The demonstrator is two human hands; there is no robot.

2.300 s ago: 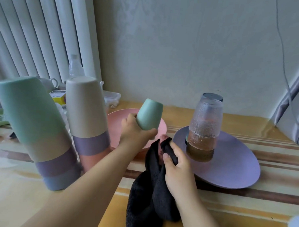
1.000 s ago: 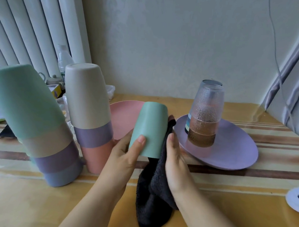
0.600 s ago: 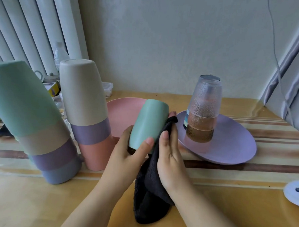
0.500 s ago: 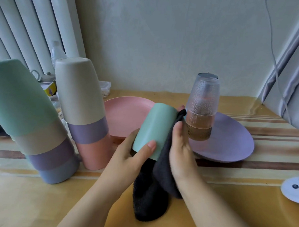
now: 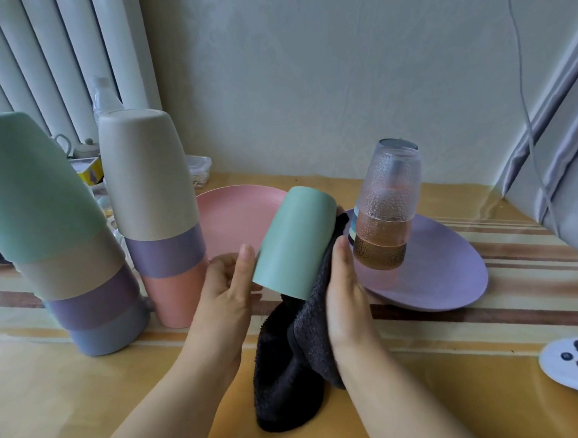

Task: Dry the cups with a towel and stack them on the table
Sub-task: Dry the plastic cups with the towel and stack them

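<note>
A mint-green cup [image 5: 295,240] is held upside down and tilted over the table. My left hand [image 5: 226,289] grips it at its lower open end, thumb up along the side. My right hand [image 5: 344,294] holds a dark towel [image 5: 291,368] wrapped against the cup's right side, thumb in front and fingertips just showing behind it. The towel's lower end hangs down to the table. On the left stand two stacks of upside-down cups: a leaning one with a green top [image 5: 49,225] and an upright one with a beige top [image 5: 153,196].
Stacked upside-down glass tumblers [image 5: 386,206] stand on a purple plate [image 5: 444,278] right of my hands. A pink plate [image 5: 234,216] lies behind the green cup. A white disc [image 5: 566,363] sits at the right edge. The yellow striped table [image 5: 74,391] reaches to the wall.
The green cup came down from mid-air to the towel. My right hand raised the towel against its side, and my left hand's grip slid toward the open end.
</note>
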